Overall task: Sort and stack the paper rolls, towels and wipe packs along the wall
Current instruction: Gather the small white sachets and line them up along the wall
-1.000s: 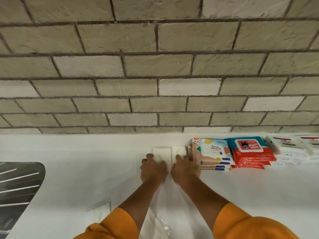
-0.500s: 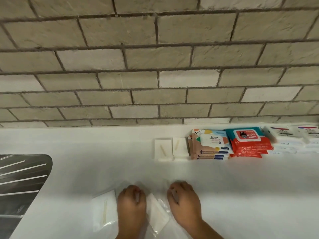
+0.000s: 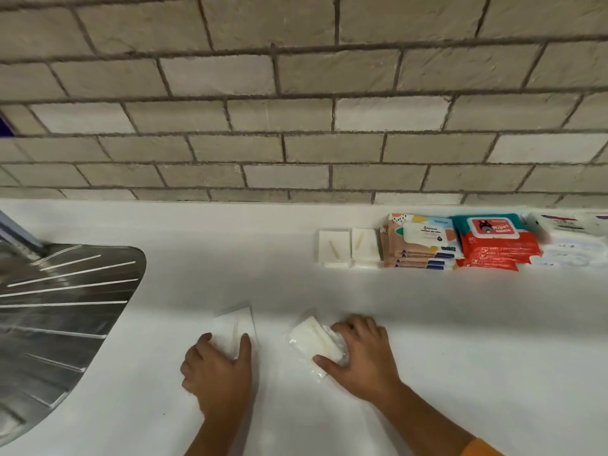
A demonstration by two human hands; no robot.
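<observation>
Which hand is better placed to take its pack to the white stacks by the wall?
Right, probably: the right hand grips the wrapped pack nearer the white stacks; the left hand, holding the flat pack, is farther off.

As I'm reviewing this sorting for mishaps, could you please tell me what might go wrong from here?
1. The right hand pinches the clear-wrapped packet by one end; its loose wrap could slip.
2. The left hand holds a flat packet; adding both may nudge the white stacks by the wall askew.

Soft even light, counter (image 3: 427,324) washed pale, brick wall (image 3: 296,77) bowed at edges, far-right packs (image 3: 574,240) perhaps blurred
</observation>
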